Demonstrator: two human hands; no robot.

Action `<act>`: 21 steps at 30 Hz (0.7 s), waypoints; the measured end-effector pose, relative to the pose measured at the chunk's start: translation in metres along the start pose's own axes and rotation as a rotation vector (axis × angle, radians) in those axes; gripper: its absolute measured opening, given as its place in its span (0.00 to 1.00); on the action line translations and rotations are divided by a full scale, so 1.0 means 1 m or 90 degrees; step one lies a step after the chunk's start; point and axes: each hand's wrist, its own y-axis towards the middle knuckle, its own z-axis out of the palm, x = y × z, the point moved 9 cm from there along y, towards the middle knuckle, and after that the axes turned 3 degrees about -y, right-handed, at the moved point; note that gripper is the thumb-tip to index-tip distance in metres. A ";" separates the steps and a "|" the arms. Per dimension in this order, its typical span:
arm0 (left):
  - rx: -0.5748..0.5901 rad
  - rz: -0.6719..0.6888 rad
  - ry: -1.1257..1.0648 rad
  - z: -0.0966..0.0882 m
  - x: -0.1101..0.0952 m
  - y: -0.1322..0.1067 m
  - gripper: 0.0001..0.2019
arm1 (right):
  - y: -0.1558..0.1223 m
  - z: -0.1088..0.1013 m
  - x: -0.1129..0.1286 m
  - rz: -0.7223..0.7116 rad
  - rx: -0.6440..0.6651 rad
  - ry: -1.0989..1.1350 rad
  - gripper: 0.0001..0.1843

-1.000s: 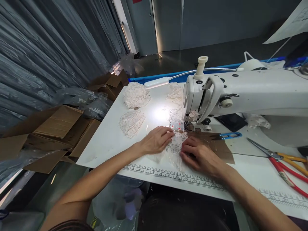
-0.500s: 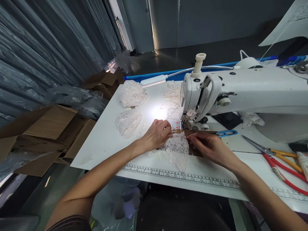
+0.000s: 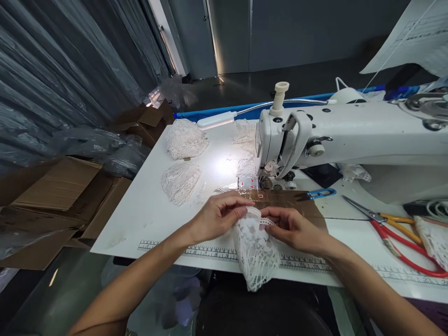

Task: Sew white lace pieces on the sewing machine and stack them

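Both my hands hold one piece of white lace [image 3: 255, 252] lifted off the white table [image 3: 147, 210], in front of the sewing machine [image 3: 315, 135]. My left hand [image 3: 217, 217] pinches the lace's top left edge, fingers closed. At the top right edge, my right hand [image 3: 292, 228] pinches it too. The lace hangs down past the table's front edge, over the printed ruler [image 3: 196, 252]. Behind my hands lies a brown sheet [image 3: 297, 200] on the table.
Blue thread snips [image 3: 320, 192] lie on the brown sheet. Red and yellow scissors [image 3: 395, 228] lie at right. More lace pieces [image 3: 180, 179] and a lace pile [image 3: 185, 137] sit at left under a gooseneck lamp [image 3: 215, 121]. Cardboard boxes [image 3: 66, 196] stand left of the table.
The lace lay flat on the table under my hands near the needle; both hands have since pulled it toward me and lifted it, so it now hangs over the front edge.
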 end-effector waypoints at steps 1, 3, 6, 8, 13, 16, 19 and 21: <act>-0.021 -0.010 0.021 -0.008 0.006 0.003 0.11 | 0.003 -0.006 -0.001 0.006 -0.015 -0.037 0.17; -0.057 -0.004 0.120 -0.023 0.013 0.010 0.12 | 0.012 -0.026 0.001 0.022 -0.085 -0.164 0.16; -0.040 0.035 0.389 -0.031 0.016 0.023 0.14 | 0.021 -0.058 0.004 0.077 -0.216 -0.378 0.16; -0.004 0.060 0.564 -0.027 0.017 0.031 0.16 | 0.025 -0.070 -0.003 0.114 -0.252 -0.411 0.17; 0.130 0.149 0.628 0.003 0.013 0.035 0.13 | 0.026 -0.071 -0.026 0.095 -0.231 -0.254 0.22; 0.242 0.194 0.520 0.029 0.013 0.025 0.12 | 0.022 -0.069 -0.019 0.088 -0.246 -0.299 0.22; 0.251 0.184 0.507 0.042 0.026 0.019 0.24 | 0.018 -0.064 -0.006 0.097 -0.277 -0.399 0.17; 0.208 0.169 0.528 0.044 0.037 0.019 0.29 | 0.016 -0.064 0.001 0.098 -0.321 -0.461 0.15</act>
